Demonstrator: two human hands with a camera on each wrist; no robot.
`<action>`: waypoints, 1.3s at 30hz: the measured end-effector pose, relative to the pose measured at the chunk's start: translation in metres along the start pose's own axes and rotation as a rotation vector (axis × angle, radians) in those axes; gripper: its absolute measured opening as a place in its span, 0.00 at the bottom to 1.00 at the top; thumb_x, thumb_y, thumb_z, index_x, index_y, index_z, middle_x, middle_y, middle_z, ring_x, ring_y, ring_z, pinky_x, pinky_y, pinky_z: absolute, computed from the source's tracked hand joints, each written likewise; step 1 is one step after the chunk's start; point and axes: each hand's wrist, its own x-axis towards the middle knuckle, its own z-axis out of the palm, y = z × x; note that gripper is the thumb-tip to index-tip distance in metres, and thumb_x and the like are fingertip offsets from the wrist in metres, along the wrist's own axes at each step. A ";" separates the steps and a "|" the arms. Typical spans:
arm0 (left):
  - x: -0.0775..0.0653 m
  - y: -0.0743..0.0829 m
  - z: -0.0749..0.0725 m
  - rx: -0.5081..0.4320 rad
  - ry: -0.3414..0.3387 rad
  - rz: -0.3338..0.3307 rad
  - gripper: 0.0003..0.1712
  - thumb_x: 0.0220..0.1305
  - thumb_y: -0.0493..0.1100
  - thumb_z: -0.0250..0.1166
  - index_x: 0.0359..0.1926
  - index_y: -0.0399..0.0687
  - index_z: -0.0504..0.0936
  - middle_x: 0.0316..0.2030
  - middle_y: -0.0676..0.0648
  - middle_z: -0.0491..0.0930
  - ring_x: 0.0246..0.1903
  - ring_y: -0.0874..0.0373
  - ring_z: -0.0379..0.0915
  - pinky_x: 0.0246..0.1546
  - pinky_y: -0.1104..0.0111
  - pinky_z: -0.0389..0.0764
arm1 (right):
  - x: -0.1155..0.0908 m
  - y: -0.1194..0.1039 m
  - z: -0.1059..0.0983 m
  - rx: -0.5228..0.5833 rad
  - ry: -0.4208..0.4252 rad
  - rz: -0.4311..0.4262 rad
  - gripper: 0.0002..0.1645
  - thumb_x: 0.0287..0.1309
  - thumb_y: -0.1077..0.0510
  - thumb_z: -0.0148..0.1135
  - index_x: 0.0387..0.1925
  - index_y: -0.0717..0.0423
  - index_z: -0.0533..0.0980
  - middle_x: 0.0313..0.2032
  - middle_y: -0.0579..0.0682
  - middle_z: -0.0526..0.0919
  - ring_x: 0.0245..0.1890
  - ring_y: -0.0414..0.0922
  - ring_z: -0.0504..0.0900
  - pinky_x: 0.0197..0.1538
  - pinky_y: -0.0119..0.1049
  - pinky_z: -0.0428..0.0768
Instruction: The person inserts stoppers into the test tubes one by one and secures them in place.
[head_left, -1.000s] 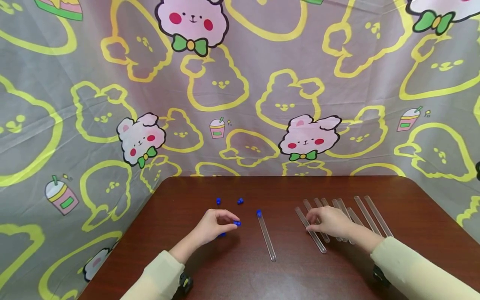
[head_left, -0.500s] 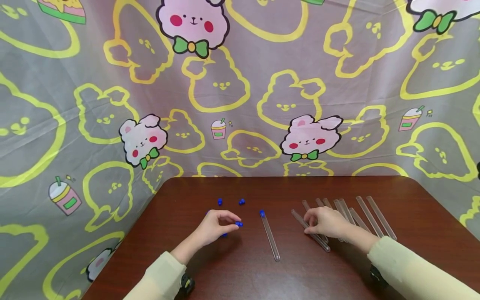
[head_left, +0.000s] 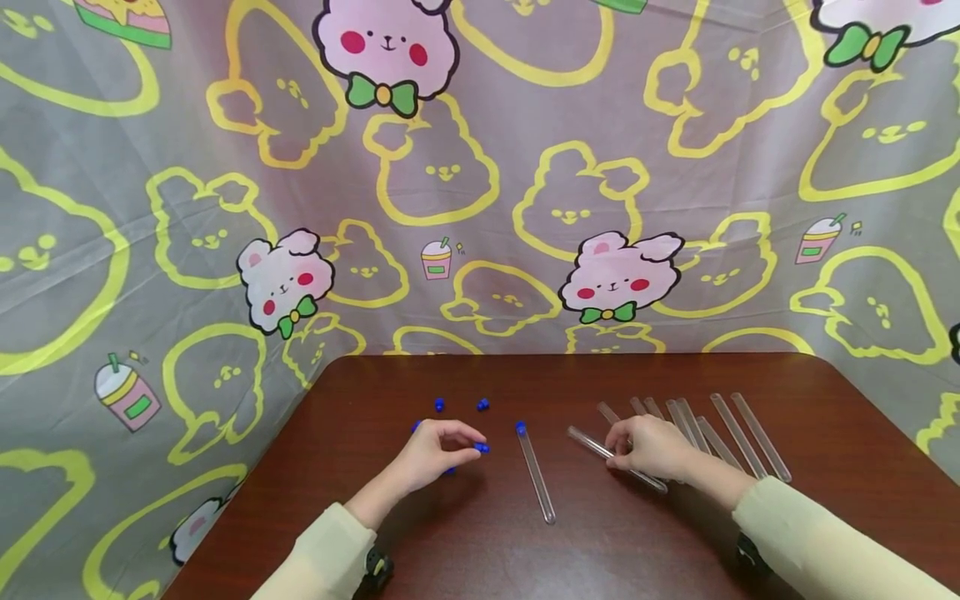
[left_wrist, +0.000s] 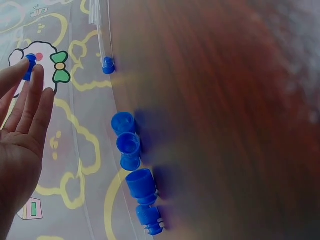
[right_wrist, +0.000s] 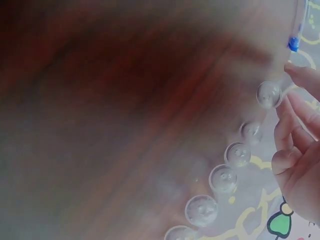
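Note:
Between thumb and fingertips, my left hand [head_left: 431, 454] pinches a small blue cap [head_left: 482, 447]; the left wrist view shows this held cap [left_wrist: 30, 66] against the patterned cloth. My right hand [head_left: 652, 446] pinches a clear test tube [head_left: 588, 442] around its middle, slanting with its far end toward the left. Seen from the right wrist, the tube's rounded end [right_wrist: 269, 94] sits between thumb and fingers. A capped test tube [head_left: 537, 475], blue at its far end, lies on the table between both hands. Several loose blue caps [left_wrist: 141, 184] lie around the left hand, partly hidden by it in the head view.
Several uncapped test tubes [head_left: 761, 435] lie side by side under and right of the right hand. The dark wooden table [head_left: 480, 558] ends at the back against a patterned cloth [head_left: 480, 150], which also hangs along both sides.
The test tube in my right hand has turned from steep to a flatter slant, its far end swinging left away from the other tubes. My left hand stays nearly still with the blue cap.

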 end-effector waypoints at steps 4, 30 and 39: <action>0.003 0.005 0.002 0.009 -0.004 -0.011 0.10 0.59 0.35 0.70 0.44 0.42 0.86 0.34 0.49 0.86 0.36 0.56 0.81 0.36 0.69 0.79 | -0.002 -0.003 -0.003 0.049 0.034 -0.025 0.09 0.48 0.54 0.75 0.29 0.42 0.80 0.20 0.29 0.73 0.19 0.30 0.68 0.25 0.31 0.68; 0.014 0.063 0.017 -0.124 0.102 0.168 0.11 0.57 0.29 0.69 0.43 0.32 0.84 0.36 0.41 0.85 0.36 0.57 0.82 0.37 0.67 0.82 | -0.025 -0.035 -0.057 0.230 0.230 -0.145 0.13 0.51 0.66 0.71 0.37 0.47 0.82 0.27 0.35 0.74 0.26 0.35 0.71 0.25 0.30 0.72; 0.022 0.054 0.022 -0.147 0.114 0.181 0.12 0.56 0.28 0.69 0.43 0.32 0.84 0.37 0.39 0.85 0.35 0.57 0.82 0.35 0.67 0.81 | -0.031 -0.038 -0.063 0.259 0.257 -0.174 0.14 0.51 0.66 0.71 0.38 0.48 0.82 0.28 0.38 0.80 0.22 0.35 0.71 0.23 0.30 0.71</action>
